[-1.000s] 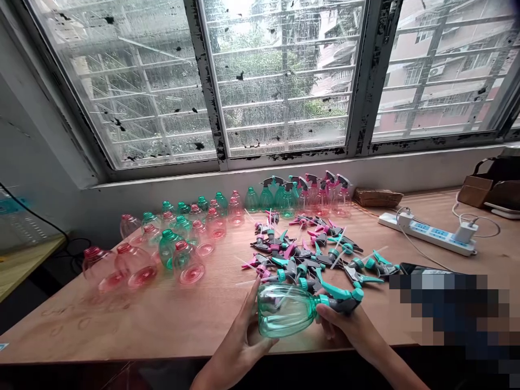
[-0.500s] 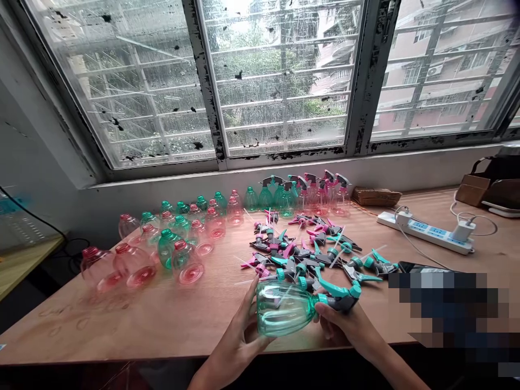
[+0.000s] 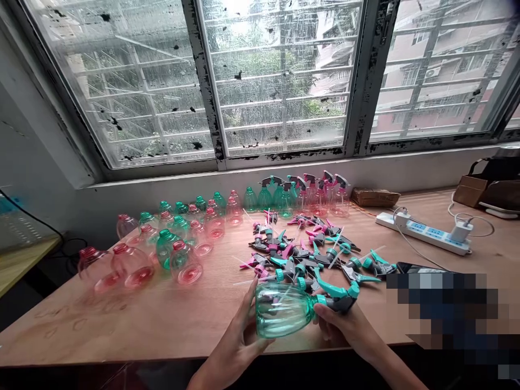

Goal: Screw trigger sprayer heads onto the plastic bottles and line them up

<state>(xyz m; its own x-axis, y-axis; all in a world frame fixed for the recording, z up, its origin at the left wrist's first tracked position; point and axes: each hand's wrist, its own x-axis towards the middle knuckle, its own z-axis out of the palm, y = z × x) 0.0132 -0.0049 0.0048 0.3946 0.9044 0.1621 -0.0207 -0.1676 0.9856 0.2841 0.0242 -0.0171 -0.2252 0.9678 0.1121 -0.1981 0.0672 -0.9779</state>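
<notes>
A clear green spray bottle [image 3: 282, 311] lies sideways in the air near the table's front edge, its teal and grey trigger head seated on the neck and pointing right. My left hand [image 3: 244, 330] is closed around the bottle's base. At the neck, just below the trigger head, my right hand [image 3: 339, 322] grips with thumb and fingers; some of those fingers are hidden behind the bottle. Right behind it spreads a heap of loose trigger heads [image 3: 303, 252] in pink, teal and grey, with thin white tubes.
Several open pink and green bottles [image 3: 186, 265] stand on the left of the wooden table [image 3: 134, 330]. Bottles with sprayer heads [image 3: 311, 195] line the wall below the window. A power strip [image 3: 424, 233], a brown packet [image 3: 376, 196] and a bag [image 3: 475, 187] sit at right.
The view has shifted very slightly. Both hands keep the same hold on the spray bottle, with no clear movement of it.
</notes>
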